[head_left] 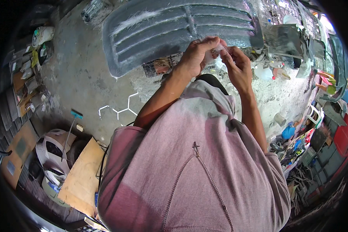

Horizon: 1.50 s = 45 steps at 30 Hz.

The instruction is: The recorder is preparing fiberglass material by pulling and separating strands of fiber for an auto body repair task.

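Both my hands meet in front of me, fingers closed on a small tuft of whitish, translucent fibre (220, 49). It looks like fibreglass strands, partly hidden by the fingers. My left hand (197, 54) pinches it from the left, thumb on top. My right hand (239, 67) pinches it from the right with thumb and fingers. Just beyond them lies a large dark grey panel (150, 45) with long raised ribs and slots. Loose white fibres (137, 20) stick up from its upper left part, and fine strands show along its edges.
Bottles and a whitish container (263, 72) sit right of the panel. A wooden board (81, 176) and a turquoise-headed squeegee (76, 115) stand at lower left. Cluttered items with a blue bag (288, 131) line the right. White lines (123, 109) mark the concrete floor (81, 69).
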{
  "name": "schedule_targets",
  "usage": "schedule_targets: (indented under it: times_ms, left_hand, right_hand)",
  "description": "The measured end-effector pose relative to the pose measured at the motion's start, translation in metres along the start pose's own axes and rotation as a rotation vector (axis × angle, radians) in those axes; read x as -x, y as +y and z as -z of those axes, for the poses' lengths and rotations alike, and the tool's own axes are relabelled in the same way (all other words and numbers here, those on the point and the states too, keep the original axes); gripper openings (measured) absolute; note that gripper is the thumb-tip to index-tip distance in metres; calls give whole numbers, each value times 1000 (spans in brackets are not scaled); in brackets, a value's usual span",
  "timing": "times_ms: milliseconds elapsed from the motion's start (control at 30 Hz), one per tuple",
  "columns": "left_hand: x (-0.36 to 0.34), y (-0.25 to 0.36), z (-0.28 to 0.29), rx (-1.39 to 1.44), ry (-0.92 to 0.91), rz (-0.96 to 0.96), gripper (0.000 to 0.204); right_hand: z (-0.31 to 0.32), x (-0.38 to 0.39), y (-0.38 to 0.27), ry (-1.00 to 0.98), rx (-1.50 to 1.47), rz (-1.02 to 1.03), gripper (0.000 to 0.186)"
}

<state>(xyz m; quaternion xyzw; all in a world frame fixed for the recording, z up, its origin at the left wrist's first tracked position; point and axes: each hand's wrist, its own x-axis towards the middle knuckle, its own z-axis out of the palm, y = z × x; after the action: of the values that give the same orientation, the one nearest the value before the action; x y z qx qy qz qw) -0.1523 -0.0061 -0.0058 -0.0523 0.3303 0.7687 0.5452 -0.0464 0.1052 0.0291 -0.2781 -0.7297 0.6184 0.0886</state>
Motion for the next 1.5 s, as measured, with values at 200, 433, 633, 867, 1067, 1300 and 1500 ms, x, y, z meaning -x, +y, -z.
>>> schedule_targets:
  times_ms: [200, 433, 633, 867, 1067, 1300, 1500]
  left_hand:
    - [-4, -9, 3, -61, 96, -60, 32]
    - [-25, -7, 38, 224, 113, -149, 25]
    - [-21, -1, 30, 187, 42, -107, 34]
    - [-2, -1, 15, 456, -163, 17, 62]
    - [8, 3, 18, 419, -174, -26, 72]
    - [7, -6, 14, 318, -262, -90, 69]
    - [5, -6, 4, 28, -237, -84, 47]
  right_hand:
    - [-10, 2, 2, 6, 10, -37, 16]
    - [-3, 14, -1, 28, -51, -80, 15]
    - [-16, 18, -21, 56, 338, 268, 12]
    - [-40, 3, -34, 31, 908, 436, 16]
    - [-18, 8, -35, 194, 578, 326, 25]
    - [-13, 5, -29, 211, 670, 386, 34]
    - [-20, 10, -29, 255, 790, 366, 53]
